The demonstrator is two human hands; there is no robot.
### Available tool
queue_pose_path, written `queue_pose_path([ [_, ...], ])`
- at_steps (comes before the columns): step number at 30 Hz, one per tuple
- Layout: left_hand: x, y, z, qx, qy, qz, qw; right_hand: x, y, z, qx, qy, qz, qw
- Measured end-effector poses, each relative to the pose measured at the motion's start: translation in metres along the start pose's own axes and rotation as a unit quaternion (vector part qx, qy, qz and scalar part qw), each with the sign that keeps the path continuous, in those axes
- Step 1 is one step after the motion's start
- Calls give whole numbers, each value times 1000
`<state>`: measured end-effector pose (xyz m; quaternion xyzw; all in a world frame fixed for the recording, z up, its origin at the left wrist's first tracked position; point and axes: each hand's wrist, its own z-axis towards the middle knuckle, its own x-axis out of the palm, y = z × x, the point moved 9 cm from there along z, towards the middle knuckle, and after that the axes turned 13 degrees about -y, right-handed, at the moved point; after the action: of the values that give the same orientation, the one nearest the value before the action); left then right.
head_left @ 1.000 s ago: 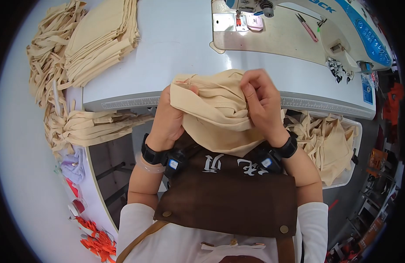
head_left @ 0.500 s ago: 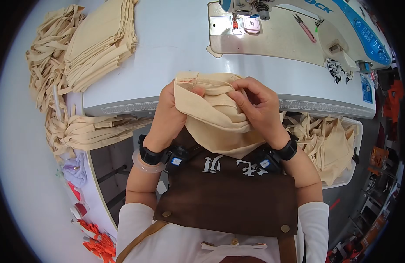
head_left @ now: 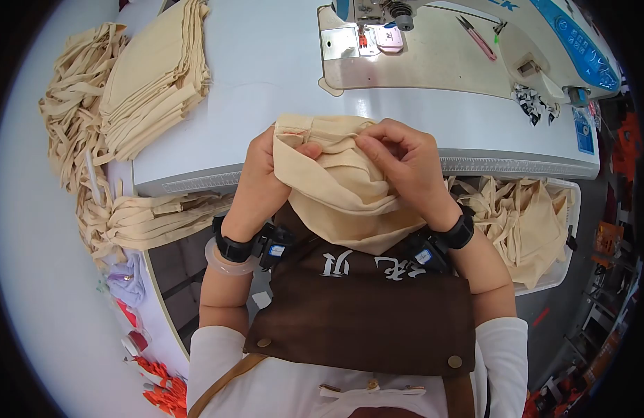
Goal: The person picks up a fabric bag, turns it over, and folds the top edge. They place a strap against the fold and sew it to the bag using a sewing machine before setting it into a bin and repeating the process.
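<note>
A cream cloth bag (head_left: 343, 181) hangs bunched between my hands, in front of the table's near edge and over the brown apron (head_left: 363, 320). My left hand (head_left: 262, 171) grips its left side, with the thumb laid inside the opening. On the right, my right hand (head_left: 405, 164) pinches the upper hem between thumb and forefinger. A folded, stitched part of the hem shows at the bag's upper left. The fingers behind the cloth are hidden.
Beyond the bag stands a sewing machine (head_left: 468, 56), with pink-handled tweezers (head_left: 478, 38) on its bed. Stacked cream cloth pieces (head_left: 154, 76) and tangled straps (head_left: 81, 104) lie at left. A white bin (head_left: 562, 258) of cream bags is at right.
My right hand has shifted slightly left along the hem, and the cloth near it has spread a little. My left hand keeps its hold.
</note>
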<state>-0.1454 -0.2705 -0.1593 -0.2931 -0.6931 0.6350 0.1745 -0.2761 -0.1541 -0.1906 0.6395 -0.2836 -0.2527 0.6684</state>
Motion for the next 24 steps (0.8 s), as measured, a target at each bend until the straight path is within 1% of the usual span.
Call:
queue_pose_path([
  [1, -1, 1, 1, -18, -2, 0, 1000, 1, 1, 0, -16, -1, -3, 1000],
  [2, -3, 3, 1, -35, -5, 0, 999, -1, 9, 0, -48, -8, -37, 998],
  [4, -9, 10, 10, -29, -3, 0, 1000, -5, 27, -1, -114, -21, -104, 988],
  [5, -10, 9, 13, -26, -3, 0, 1000, -8, 38, -1, -185, -46, -128, 973],
  [7, -6, -9, 12, 4, 3, -44, 999, -12, 55, -7, -323, -97, -172, 926],
  [8, -4, -20, 11, 18, 7, -67, 998, -11, 51, -6, -300, -91, -149, 938],
  [10, -1, -30, 8, 43, 55, -11, 998, -8, 44, -7, -254, -76, -100, 959],
  [11, -2, -35, 6, 55, 78, 17, 995, -6, 43, -7, -244, -69, -98, 962],
  [13, 1, -41, 2, 50, 197, 85, 976, -4, 44, -7, -223, -54, -94, 969],
  [14, 5, -42, -2, 48, 255, 118, 958, -4, 46, -7, -238, -56, -107, 964],
  [16, 10, -43, 0, -37, 217, -42, 975, -4, 50, -8, -268, -61, -133, 952],
  [18, 13, -36, 5, -73, 163, -45, 983, -2, 52, -9, -279, -55, -146, 948],
  [19, 11, -30, 9, -68, 129, 33, 989, 0, 53, -11, -283, -50, -152, 946],
  [20, 6, -25, 13, -62, 93, 110, 988, 0, 48, -9, -245, -36, -135, 959],
  [22, 0, -37, 19, 62, 70, 205, 974, 3, 40, -7, -170, -7, -101, 980],
  [23, -3, -45, 20, 124, 58, 251, 958, 6, 32, -8, -126, 9, -71, 989],
  [24, -4, -46, 19, 127, 69, 283, 948, 10, 22, -10, -80, 26, -41, 996],
])
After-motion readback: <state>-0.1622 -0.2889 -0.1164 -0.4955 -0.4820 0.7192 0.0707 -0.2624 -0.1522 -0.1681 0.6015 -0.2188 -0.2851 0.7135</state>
